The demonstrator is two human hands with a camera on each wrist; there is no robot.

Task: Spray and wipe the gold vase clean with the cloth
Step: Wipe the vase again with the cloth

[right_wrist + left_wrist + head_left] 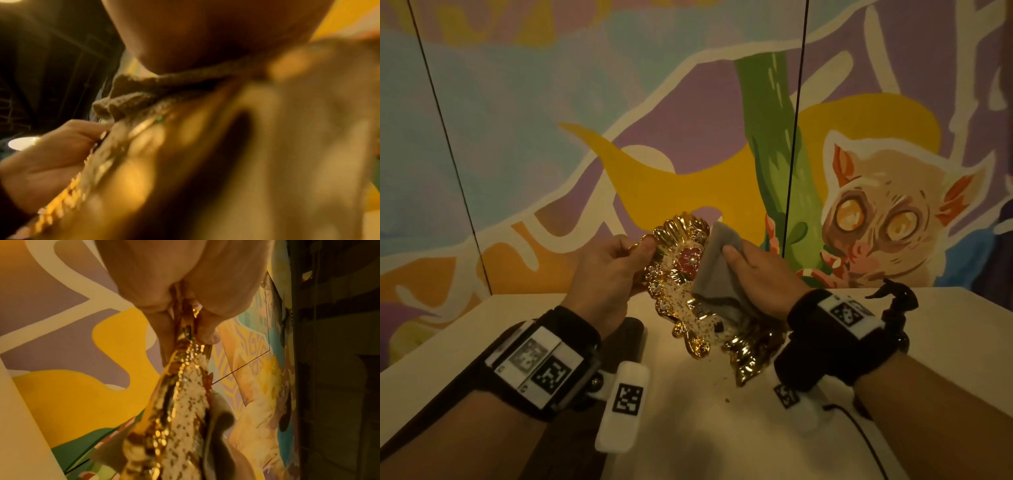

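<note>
A painted mural wall [619, 102] rises behind the pale desk [722, 428]. Above the desk, tilted, hangs the gold vase [681, 274], lifted clear of it. The left hand [606, 270] grips the vase's upper left edge, fingers [164, 331] curled tightly around it. The right hand [763, 274] holds the grey cloth [714, 263] against the vase's right side, thumb pinching the cloth.

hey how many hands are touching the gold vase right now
2. The left hand grips the gold vase at its upper left edge; the right hand presses the grey cloth against its right side, so that contact is through the cloth.
</note>
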